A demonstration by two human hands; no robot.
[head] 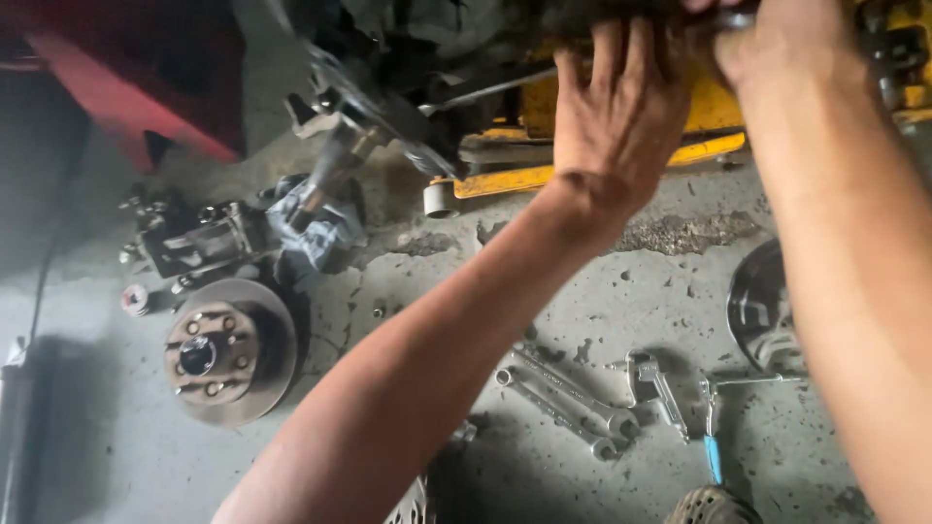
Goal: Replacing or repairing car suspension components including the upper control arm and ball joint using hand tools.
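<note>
Both my arms reach up toward dark car suspension parts [388,92] at the top of the view. My left hand [616,107] is spread, its fingers pressed against a dark part at the top edge. My right hand [767,39] is curled around the same dark part beside it; what exactly it grips is hidden in shadow. Below the parts stands a yellow floor jack [582,155].
On the stained concrete floor lie a brake disc with hub [228,351], a brake caliper [199,238], a grey rag [316,228], two wrenches [563,393], a metal clip piece [652,378], a blue-handled tool [714,442] and a shiny round cover [762,306]. A red car body [126,68] is at top left.
</note>
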